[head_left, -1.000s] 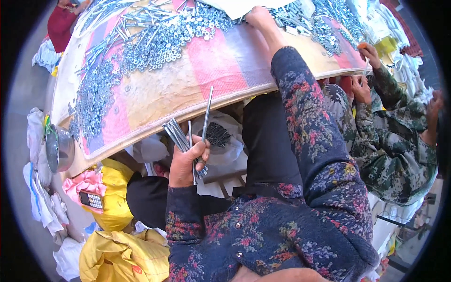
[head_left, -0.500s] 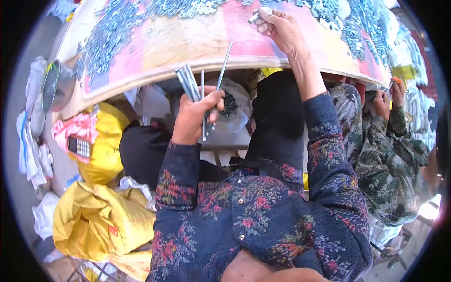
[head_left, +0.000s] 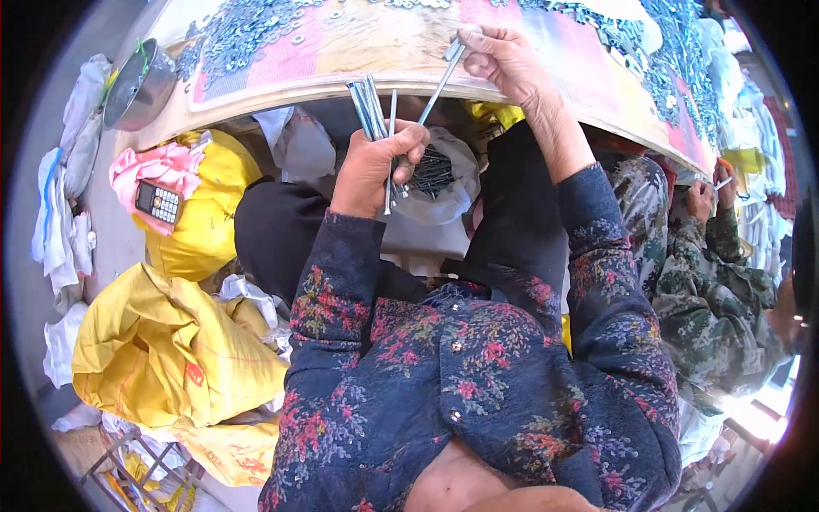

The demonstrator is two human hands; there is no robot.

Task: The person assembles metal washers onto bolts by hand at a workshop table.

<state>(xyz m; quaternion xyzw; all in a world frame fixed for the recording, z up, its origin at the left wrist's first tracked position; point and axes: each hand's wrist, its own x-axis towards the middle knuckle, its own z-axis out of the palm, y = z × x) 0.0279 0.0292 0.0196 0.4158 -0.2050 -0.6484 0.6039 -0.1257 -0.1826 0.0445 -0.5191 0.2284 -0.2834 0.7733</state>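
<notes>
My left hand (head_left: pixel 380 166) is closed round a bunch of long silvery bolts (head_left: pixel 367 109) that stick up from the fist, their lower ends poking out beneath it. One single bolt (head_left: pixel 438 92) slants from the left-hand fingers up toward the right hand. My right hand (head_left: pixel 503 66) pinches a small metal tube-like piece (head_left: pixel 453 51) at that bolt's upper end, over the table edge. Whether the bolt has entered the piece I cannot tell. Below, between my knees, a white bag (head_left: pixel 461 183) holds many dark long bolts (head_left: pixel 432 173).
Washers (head_left: pixel 243 47) and other small metal parts lie heaped on the table (head_left: pixel 358 64). A metal bowl (head_left: pixel 136 94) is at its left. A phone (head_left: pixel 159 202) rests on pink cloth by yellow sacks (head_left: pixel 183 358). A co-worker's hands (head_left: pixel 701 200) are at the right.
My left hand has risen toward the right hand, and the single bolt's upper end now meets the right fingers. The right hand has come slightly down. The view has shifted.
</notes>
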